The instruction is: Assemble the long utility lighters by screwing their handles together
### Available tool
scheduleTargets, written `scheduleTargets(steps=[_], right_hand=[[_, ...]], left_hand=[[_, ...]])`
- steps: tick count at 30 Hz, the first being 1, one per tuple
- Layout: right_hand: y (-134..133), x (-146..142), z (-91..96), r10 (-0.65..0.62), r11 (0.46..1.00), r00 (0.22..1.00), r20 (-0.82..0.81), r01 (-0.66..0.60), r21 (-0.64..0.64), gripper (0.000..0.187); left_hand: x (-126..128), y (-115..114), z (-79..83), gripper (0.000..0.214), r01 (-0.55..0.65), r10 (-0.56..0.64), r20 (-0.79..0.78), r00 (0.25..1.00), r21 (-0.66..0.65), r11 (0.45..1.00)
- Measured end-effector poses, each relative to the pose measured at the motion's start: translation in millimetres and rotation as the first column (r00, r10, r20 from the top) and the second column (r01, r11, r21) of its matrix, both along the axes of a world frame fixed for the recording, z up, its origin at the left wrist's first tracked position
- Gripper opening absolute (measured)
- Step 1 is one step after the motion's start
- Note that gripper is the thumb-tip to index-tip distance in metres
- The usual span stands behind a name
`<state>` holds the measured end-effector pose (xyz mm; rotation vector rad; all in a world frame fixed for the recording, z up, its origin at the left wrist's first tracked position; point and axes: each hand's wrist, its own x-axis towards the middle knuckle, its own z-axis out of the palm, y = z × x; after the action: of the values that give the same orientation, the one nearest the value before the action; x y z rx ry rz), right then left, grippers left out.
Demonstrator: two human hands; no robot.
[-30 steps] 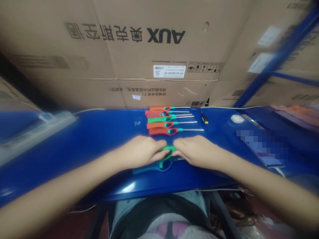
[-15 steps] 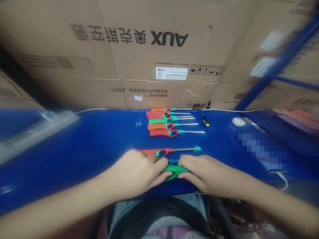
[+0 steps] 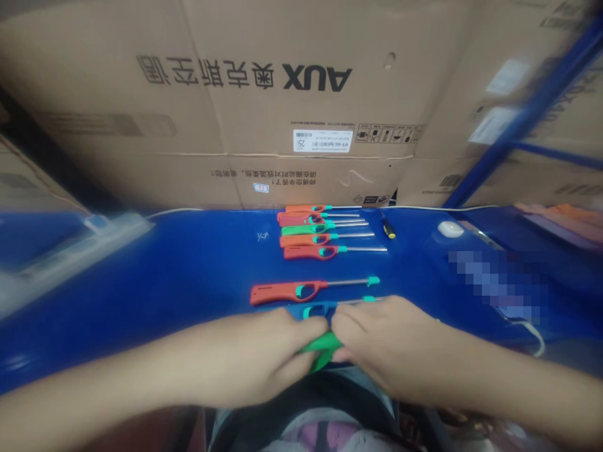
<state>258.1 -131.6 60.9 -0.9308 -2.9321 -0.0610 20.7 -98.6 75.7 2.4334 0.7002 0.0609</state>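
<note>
A green lighter body [image 3: 325, 349], of the long-barrelled kind, is held between my two hands at the table's near edge. My left hand [image 3: 277, 345] is closed around its left part. My right hand [image 3: 372, 333] grips its right end, and the fingers hide most of it. Just beyond my hands lies a blue lighter [image 3: 292, 309], partly covered by them. Past that is a red lighter [image 3: 277, 292] with a teal cap [image 3: 373, 280] on its metal tip. Farther back, several lighters lie in a row, among them a green lighter [image 3: 298, 230] and a red lighter [image 3: 308, 252].
A small black-and-yellow screwdriver [image 3: 388, 228] lies right of the row. A white computer mouse [image 3: 451, 229] and a phone with a white cable [image 3: 534, 336] are at the right. A cardboard wall [image 3: 254, 125] closes off the back of the blue table [image 3: 198, 263].
Both hands have moved nearer to my body and closer together, with the green lighter body tilted. More of the red and blue lighters now shows.
</note>
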Motion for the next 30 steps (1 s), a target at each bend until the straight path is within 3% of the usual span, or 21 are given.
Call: scheduleTargets(steps=[7, 12, 16, 21, 24, 27, 30], right_hand=[[-14.4, 4.9, -14.5, 0.043, 0.996, 0.999, 0.032, -0.046, 0.081, 0.019], [0.1, 34.1, -19.7, -0.162, 0.981, 0.987, 0.003, 0.161, 0.105, 0.022], [16.9, 38.5, -19.9, -0.098, 0.991, 0.995, -0.001, 0.098, 0.092, 0.025], [40.7, 32.5, -12.4, -0.194, 0.981, 0.981, -0.024, 0.193, -0.016, 0.022], [62.2, 37.0, -11.6, -0.241, 0.967, 0.967, -0.086, 0.232, -0.102, 0.024], [93.4, 46.6, -18.9, -0.32, 0.94, 0.908, -0.271, 0.269, -0.208, 0.033], [126.2, 56.4, -31.9, -0.428, 0.904, 0.842, -0.328, 0.4, -0.152, 0.029]], left_hand=[[-11.4, -17.4, -12.0, 0.015, -0.036, 0.04, -0.105, 0.994, 0.04, 0.999], [-35.4, -0.5, -17.4, 0.024, -0.195, 0.219, -0.138, 0.966, 0.168, 0.966], [-27.8, 12.2, -16.3, 0.021, -0.092, 0.117, -0.153, 0.981, 0.162, 0.982], [-6.4, 40.4, -12.3, 0.025, -0.026, 0.038, -0.091, 0.995, 0.138, 0.99], [-0.5, 65.9, -16.8, 0.038, -0.025, 0.044, -0.076, 0.996, 0.231, 0.973], [4.3, 90.7, -23.9, 0.039, -0.034, 0.069, -0.095, 0.993, 0.326, 0.945], [10.4, 110.9, -32.5, 0.039, -0.025, 0.058, -0.094, 0.994, 0.32, 0.947]])
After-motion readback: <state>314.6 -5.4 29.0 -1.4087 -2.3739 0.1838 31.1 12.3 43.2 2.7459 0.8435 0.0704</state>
